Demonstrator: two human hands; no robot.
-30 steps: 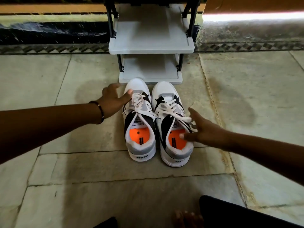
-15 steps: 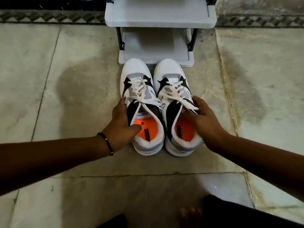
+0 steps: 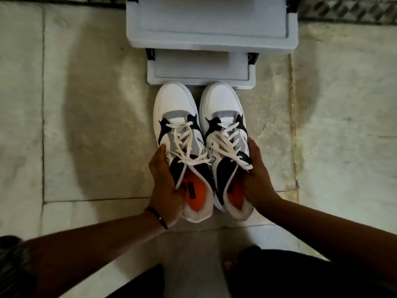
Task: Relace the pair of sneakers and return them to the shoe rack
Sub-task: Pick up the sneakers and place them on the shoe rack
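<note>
Two white, grey and black sneakers with white laces and orange insoles sit side by side, toes pointing at the shoe rack. My left hand [image 3: 165,186] grips the left sneaker [image 3: 178,117] at its outer side and collar. My right hand [image 3: 256,179] holds the right sneaker [image 3: 222,108] the same way, thumb inside the opening. Both heels look raised off the floor while the toes stay close to the rack's bottom shelf [image 3: 199,67]. Laces on both shoes are threaded and lie loose over the tongues.
The grey shoe rack has an upper shelf [image 3: 210,20] jutting out over the lower one, with black posts at the corners. Pale stone floor tiles [image 3: 86,125] spread to both sides. My dark-clothed knees and a bare foot [image 3: 229,265] are at the bottom.
Both hands went from reaching toward the sneakers to gripping them at the collars. The heels have tipped up, and my view has moved closer over the shoes and rack.
</note>
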